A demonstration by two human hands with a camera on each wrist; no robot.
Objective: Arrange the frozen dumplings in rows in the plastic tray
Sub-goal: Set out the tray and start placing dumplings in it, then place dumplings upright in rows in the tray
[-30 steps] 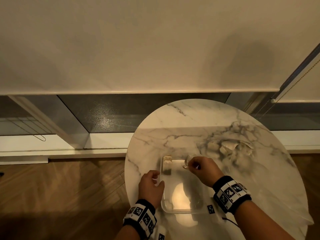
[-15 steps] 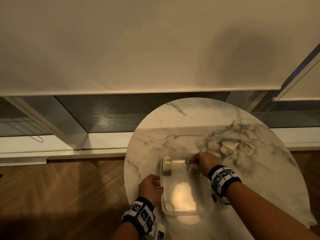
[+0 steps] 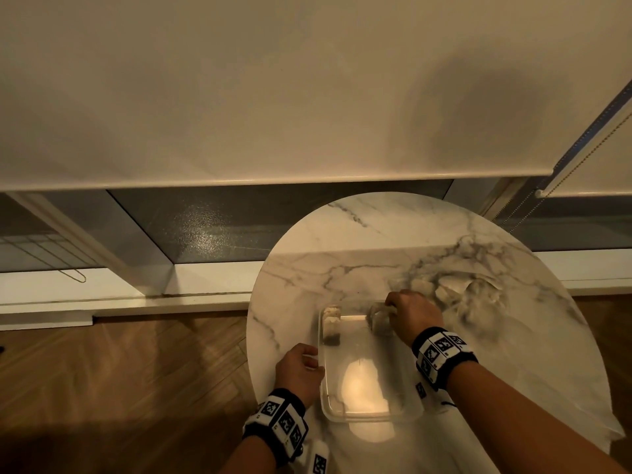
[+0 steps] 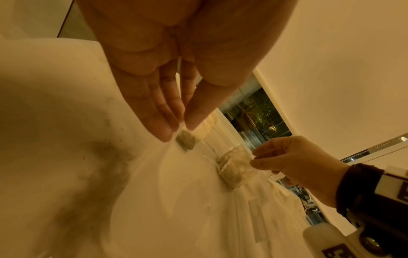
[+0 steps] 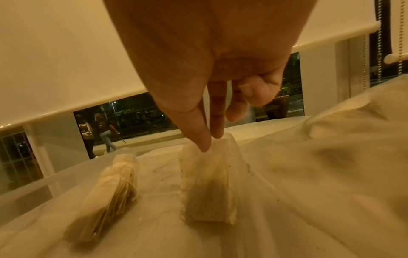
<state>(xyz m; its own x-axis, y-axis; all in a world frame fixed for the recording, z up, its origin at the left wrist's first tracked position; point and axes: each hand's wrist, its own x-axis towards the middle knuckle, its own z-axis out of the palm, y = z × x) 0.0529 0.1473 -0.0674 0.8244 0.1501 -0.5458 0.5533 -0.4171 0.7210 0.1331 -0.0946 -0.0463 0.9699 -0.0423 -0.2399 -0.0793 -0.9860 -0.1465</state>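
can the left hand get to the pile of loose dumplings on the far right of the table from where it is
Probably not directly. The left hand grips the tray at its left rim, while the loose dumplings lie beyond the tray's far right corner, with the right hand and forearm across the way.

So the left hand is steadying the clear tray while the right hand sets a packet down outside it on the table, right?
Not quite: the right hand sets the packet inside the tray, at its far end. The right wrist view shows this. The left hand does steady the tray's edge.
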